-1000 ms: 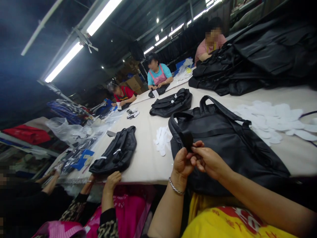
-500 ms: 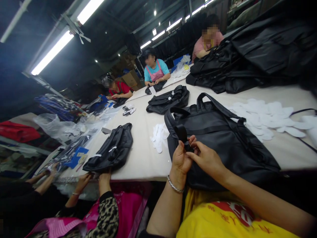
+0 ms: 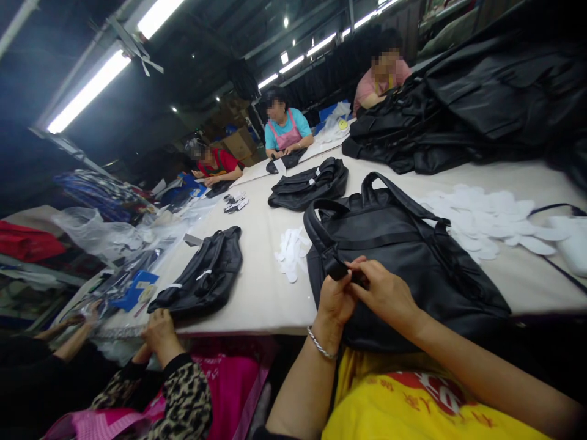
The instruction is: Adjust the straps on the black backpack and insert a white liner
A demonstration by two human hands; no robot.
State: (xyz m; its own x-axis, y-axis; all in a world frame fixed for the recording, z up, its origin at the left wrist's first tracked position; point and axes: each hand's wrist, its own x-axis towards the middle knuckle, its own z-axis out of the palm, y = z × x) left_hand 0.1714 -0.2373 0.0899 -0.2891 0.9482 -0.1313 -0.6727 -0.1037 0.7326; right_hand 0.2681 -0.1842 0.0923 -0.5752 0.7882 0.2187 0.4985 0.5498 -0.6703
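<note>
A large black bag (image 3: 413, 269) with two carry handles lies on the pale table (image 3: 266, 293) right in front of me. My left hand (image 3: 334, 299), a silver bracelet on its wrist, pinches a small black strap tab (image 3: 335, 269) at the bag's near left corner. My right hand (image 3: 384, 292) meets it from the right, its fingertips closed on the same tab.
White cut-out pieces (image 3: 486, 214) lie to the right of the bag, and a smaller pile (image 3: 290, 249) to its left. Other black bags (image 3: 202, 278) (image 3: 308, 183) and a heap of them (image 3: 458, 116) sit on the table. A neighbour's hand (image 3: 160, 333) and several seated workers are nearby.
Both my hands have folded the black tab down closer to the bag. The neighbour's hands have drawn back from the small black bag towards the table edge.
</note>
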